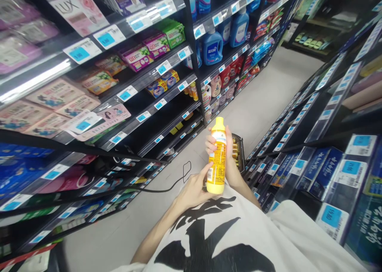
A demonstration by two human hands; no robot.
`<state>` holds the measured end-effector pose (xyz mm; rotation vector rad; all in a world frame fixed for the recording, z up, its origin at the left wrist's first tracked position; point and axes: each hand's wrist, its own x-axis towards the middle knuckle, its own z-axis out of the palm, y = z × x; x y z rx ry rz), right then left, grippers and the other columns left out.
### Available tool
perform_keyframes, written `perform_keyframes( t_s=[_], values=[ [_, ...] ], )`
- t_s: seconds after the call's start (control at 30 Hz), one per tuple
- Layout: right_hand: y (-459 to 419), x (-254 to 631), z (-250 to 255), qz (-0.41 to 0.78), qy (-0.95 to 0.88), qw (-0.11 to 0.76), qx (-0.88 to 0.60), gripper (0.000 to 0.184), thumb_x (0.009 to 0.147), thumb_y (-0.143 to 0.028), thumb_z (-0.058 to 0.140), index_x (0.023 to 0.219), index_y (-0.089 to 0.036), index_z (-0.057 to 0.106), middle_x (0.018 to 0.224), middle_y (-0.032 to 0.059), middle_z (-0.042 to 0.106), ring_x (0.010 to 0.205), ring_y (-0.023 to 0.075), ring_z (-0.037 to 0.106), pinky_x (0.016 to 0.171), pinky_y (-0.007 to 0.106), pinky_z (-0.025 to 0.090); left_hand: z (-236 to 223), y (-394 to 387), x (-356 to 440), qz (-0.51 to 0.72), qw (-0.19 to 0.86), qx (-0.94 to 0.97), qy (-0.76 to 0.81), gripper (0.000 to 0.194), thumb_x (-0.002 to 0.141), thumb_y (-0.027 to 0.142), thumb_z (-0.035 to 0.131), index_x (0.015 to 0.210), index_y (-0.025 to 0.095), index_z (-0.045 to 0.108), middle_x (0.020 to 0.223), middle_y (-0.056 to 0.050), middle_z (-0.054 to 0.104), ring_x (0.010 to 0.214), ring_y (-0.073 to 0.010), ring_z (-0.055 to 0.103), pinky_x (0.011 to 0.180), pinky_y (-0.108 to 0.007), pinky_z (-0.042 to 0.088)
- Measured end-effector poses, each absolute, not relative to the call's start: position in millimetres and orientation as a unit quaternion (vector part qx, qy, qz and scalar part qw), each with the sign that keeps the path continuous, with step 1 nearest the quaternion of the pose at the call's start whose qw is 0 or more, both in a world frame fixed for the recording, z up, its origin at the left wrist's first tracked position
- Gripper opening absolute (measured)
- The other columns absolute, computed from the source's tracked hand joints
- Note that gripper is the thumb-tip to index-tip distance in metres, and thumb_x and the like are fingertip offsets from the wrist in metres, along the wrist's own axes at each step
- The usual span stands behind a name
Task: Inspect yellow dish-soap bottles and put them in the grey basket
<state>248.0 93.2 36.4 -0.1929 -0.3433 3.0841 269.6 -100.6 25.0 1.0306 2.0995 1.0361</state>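
I hold a yellow bottle [217,156] upright in front of my chest, over the aisle floor. My right hand [228,146] wraps round its upper body from behind, fingers showing at its left edge. My left hand [195,188] comes from the lower left with its fingers touching the bottle's lower label side. The bottle has a yellow cap and a printed label with small text. My white shirt with a black print [227,236] fills the bottom of the view.
Black shelves with blue price tags line both sides of a narrow aisle. Soap boxes [79,9] and blue detergent jugs [212,47] stand on the left. Blue boxes [322,172] fill the right shelves. A basket [238,152] with goods sits behind the bottle. A black cable [179,180] crosses the floor.
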Motion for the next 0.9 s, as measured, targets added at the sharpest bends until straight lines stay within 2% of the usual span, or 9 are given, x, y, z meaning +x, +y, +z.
perform_keyframes(
  t_s=[0.17, 0.47, 0.9],
  values=[
    [93.3, 247.5, 35.7, 0.994, -0.098, 0.009, -0.054, 0.061, 0.095, -0.073, 0.030, 0.099, -0.020, 0.060, 0.059, -0.0064, 0.047, 0.041, 0.0073, 0.035, 0.040, 0.018, 0.037, 18.0, -103.5, 269.2, 0.409, 0.279, 0.405, 0.769, 0.092, 0.077, 0.047, 0.082, 0.152, 0.024, 0.033, 0.105, -0.008, 0.074, 0.091, -0.0281, 0.073, 0.090, -0.042, 0.055],
    [95.1, 245.9, 31.3, 0.996, -0.077, 0.002, -0.042, 0.066, 0.099, -0.069, 0.019, 0.101, -0.018, 0.060, 0.060, -0.0062, 0.044, 0.042, 0.0076, 0.031, 0.040, 0.018, 0.034, 11.8, -103.3, 269.8, 0.411, 0.207, 0.449, 0.766, 0.090, 0.079, 0.043, 0.079, 0.151, 0.022, 0.029, 0.094, -0.006, 0.075, 0.082, -0.0265, 0.074, 0.077, -0.040, 0.059],
    [96.2, 245.3, 27.5, 0.997, -0.069, -0.003, -0.030, 0.066, 0.099, -0.069, 0.018, 0.102, -0.018, 0.060, 0.061, -0.0060, 0.043, 0.043, 0.0080, 0.031, 0.041, 0.019, 0.033, 9.3, -104.1, 268.9, 0.405, 0.183, 0.466, 0.765, 0.086, 0.080, 0.042, 0.079, 0.148, 0.022, 0.032, 0.096, -0.006, 0.075, 0.080, -0.0246, 0.074, 0.076, -0.038, 0.059]
  ],
)
